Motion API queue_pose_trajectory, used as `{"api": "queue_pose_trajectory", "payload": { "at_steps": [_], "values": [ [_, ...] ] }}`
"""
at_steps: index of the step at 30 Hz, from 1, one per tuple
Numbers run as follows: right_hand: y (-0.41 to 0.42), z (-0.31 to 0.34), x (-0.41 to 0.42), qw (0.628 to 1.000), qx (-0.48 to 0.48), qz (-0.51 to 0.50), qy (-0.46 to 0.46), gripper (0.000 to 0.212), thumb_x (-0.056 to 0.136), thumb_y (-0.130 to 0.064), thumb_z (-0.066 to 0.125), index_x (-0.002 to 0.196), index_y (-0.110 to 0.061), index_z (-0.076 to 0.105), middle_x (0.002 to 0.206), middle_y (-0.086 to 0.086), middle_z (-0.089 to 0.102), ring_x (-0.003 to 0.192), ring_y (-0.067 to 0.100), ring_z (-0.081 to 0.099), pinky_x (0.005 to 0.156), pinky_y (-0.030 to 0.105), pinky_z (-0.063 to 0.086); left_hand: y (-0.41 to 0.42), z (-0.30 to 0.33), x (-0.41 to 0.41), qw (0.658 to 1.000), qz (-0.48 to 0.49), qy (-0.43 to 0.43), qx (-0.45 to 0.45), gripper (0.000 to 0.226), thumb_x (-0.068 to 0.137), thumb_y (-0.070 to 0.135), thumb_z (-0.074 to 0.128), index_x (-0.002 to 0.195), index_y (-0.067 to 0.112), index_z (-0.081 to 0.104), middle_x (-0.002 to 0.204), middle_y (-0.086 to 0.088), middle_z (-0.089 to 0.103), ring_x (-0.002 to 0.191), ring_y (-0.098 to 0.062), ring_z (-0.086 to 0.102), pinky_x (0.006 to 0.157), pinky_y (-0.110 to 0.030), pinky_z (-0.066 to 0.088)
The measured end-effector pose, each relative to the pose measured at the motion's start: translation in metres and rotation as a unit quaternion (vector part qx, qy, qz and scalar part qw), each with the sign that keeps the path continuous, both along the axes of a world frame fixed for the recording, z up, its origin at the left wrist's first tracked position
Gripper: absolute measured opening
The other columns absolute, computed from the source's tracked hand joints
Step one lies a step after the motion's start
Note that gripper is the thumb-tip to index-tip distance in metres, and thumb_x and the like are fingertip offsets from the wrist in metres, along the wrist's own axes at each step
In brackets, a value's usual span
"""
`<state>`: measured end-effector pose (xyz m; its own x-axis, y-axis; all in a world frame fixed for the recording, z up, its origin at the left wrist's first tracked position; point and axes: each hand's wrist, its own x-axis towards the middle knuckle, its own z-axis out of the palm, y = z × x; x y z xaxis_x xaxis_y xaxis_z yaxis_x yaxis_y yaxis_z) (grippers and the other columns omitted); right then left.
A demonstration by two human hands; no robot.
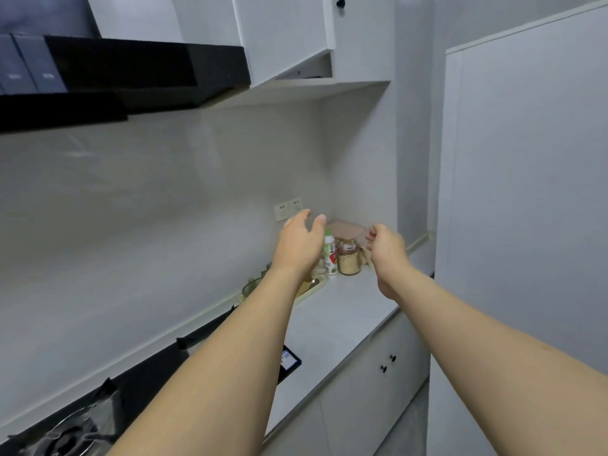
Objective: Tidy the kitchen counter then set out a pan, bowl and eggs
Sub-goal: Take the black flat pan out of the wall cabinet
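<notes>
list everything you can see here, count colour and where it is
range hood: 1, black, upper left above the stove
gas stove: 1, black, bottom left, partly hidden by the left arm
wall cabinets: white, top centre
wall sockets: 2, white, on the backsplash near the corner
counter: 1, white, runs to the far corner
spray bottle: 1, white with green top, far corner
glass jar: 1, clear with beige contents, beside the bottle
pink-lidded container: 1, behind the jar
tray: 1, pale yellow, left of the bottle; contents unclear
base cabinets: white with black knobs, under the counter
tall panel: 1, white, right
left hand: 1, open, holds nothing
right hand: 1, loosely curled, holds nothing
</notes>
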<state>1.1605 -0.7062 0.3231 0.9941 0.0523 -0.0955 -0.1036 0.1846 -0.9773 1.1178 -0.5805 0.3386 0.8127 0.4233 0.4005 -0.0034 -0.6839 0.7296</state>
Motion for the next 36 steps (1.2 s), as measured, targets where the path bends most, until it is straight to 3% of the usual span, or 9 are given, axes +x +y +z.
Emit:
{"api": "queue_pose_trajectory", "payload": {
  "at_steps": [6, 11, 14, 18, 22, 24, 27, 31, 36],
  "values": [
    [-0.001, 0.026, 0.094, 1.000, 0.007, -0.009, -0.023, 0.014, 0.094, -0.023, 0.041, 0.082, -0.019, 0.045, 0.078, 0.001, 0.046, 0.060, 0.014, 0.037, 0.054, 0.027, 0.027, 0.004, 0.023, 0.101, 1.000, -0.018, -0.019, 0.014, 0.053, 0.099, 0.041, 0.041, 0.144, 0.012, 0.040, 0.150, -0.005, 0.040, 0.139, -0.019, 0.034, 0.115, -0.036, 0.027],
    [0.011, 0.049, 0.161, 0.999, 0.010, -0.008, -0.048, 0.013, 0.092, -0.023, 0.042, 0.080, -0.018, 0.046, 0.084, 0.003, 0.045, 0.075, 0.018, 0.039, 0.063, 0.029, 0.030, 0.014, 0.041, 0.175, 0.999, -0.017, -0.027, 0.041, 0.053, 0.100, 0.039, 0.042, 0.144, 0.010, 0.041, 0.149, -0.008, 0.041, 0.138, -0.021, 0.035, 0.114, -0.034, 0.027],
    [0.014, 0.056, 0.195, 0.998, 0.028, 0.005, -0.059, 0.006, 0.093, -0.019, 0.042, 0.087, -0.017, 0.044, 0.083, 0.005, 0.043, 0.069, 0.017, 0.037, 0.060, 0.030, 0.030, 0.013, 0.047, 0.209, 0.998, -0.016, -0.027, 0.056, 0.053, 0.099, 0.041, 0.042, 0.144, 0.012, 0.041, 0.149, -0.008, 0.042, 0.137, -0.021, 0.037, 0.113, -0.034, 0.029],
    [0.012, 0.066, 0.242, 0.997, 0.034, 0.032, -0.061, 0.015, 0.095, -0.022, 0.041, 0.086, -0.016, 0.051, 0.077, -0.002, 0.048, 0.073, 0.015, 0.046, 0.062, 0.028, 0.035, 0.006, 0.058, 0.247, 0.998, -0.004, -0.019, 0.060, 0.054, 0.099, 0.041, 0.041, 0.145, 0.013, 0.040, 0.150, -0.008, 0.040, 0.138, -0.022, 0.036, 0.111, -0.032, 0.027],
    [0.003, 0.082, 0.285, 0.995, 0.040, 0.051, -0.078, 0.020, 0.095, -0.025, 0.041, 0.101, -0.011, 0.054, 0.098, 0.004, 0.057, 0.093, 0.021, 0.054, 0.076, 0.028, 0.035, -0.005, 0.078, 0.277, 0.997, 0.019, -0.031, 0.075, 0.054, 0.100, 0.041, 0.042, 0.145, 0.013, 0.039, 0.150, -0.008, 0.039, 0.139, -0.022, 0.034, 0.112, -0.032, 0.027],
    [-0.003, 0.091, 0.297, 0.993, 0.042, 0.065, -0.085, 0.027, 0.097, -0.024, 0.041, 0.107, -0.003, 0.056, 0.101, 0.011, 0.062, 0.091, 0.023, 0.060, 0.070, 0.024, 0.036, -0.005, 0.090, 0.286, 0.996, 0.034, -0.034, 0.081, 0.054, 0.100, 0.041, 0.042, 0.146, 0.012, 0.038, 0.151, -0.007, 0.038, 0.140, -0.021, 0.033, 0.112, -0.031, 0.026],
    [-0.014, 0.113, 0.323, 0.986, 0.047, 0.115, -0.114, 0.020, 0.099, -0.022, 0.038, 0.102, -0.011, 0.054, 0.083, -0.003, 0.055, 0.067, 0.003, 0.049, 0.053, 0.020, 0.033, -0.012, 0.114, 0.302, 0.993, 0.069, -0.050, 0.085, 0.055, 0.099, 0.041, 0.043, 0.146, 0.012, 0.039, 0.152, -0.006, 0.038, 0.139, -0.021, 0.035, 0.113, -0.032, 0.027],
    [-0.009, 0.139, 0.355, 0.979, 0.030, 0.134, -0.152, 0.033, 0.097, -0.027, 0.041, 0.121, -0.011, 0.057, 0.115, 0.002, 0.058, 0.097, 0.016, 0.052, 0.079, 0.029, 0.031, -0.015, 0.146, 0.318, 0.984, 0.106, -0.047, 0.138, 0.054, 0.099, 0.039, 0.043, 0.145, 0.011, 0.039, 0.151, -0.005, 0.038, 0.139, -0.020, 0.034, 0.113, -0.031, 0.026],
    [0.011, 0.167, 0.379, 0.965, 0.035, 0.177, -0.192, 0.030, 0.099, -0.025, 0.039, 0.121, -0.013, 0.055, 0.118, 0.006, 0.058, 0.110, 0.021, 0.053, 0.084, 0.029, 0.031, -0.006, 0.180, 0.335, 0.969, 0.161, -0.044, 0.180, 0.052, 0.099, 0.039, 0.041, 0.144, 0.012, 0.039, 0.150, -0.006, 0.039, 0.137, -0.022, 0.038, 0.110, -0.032, 0.030]
  ]
}}
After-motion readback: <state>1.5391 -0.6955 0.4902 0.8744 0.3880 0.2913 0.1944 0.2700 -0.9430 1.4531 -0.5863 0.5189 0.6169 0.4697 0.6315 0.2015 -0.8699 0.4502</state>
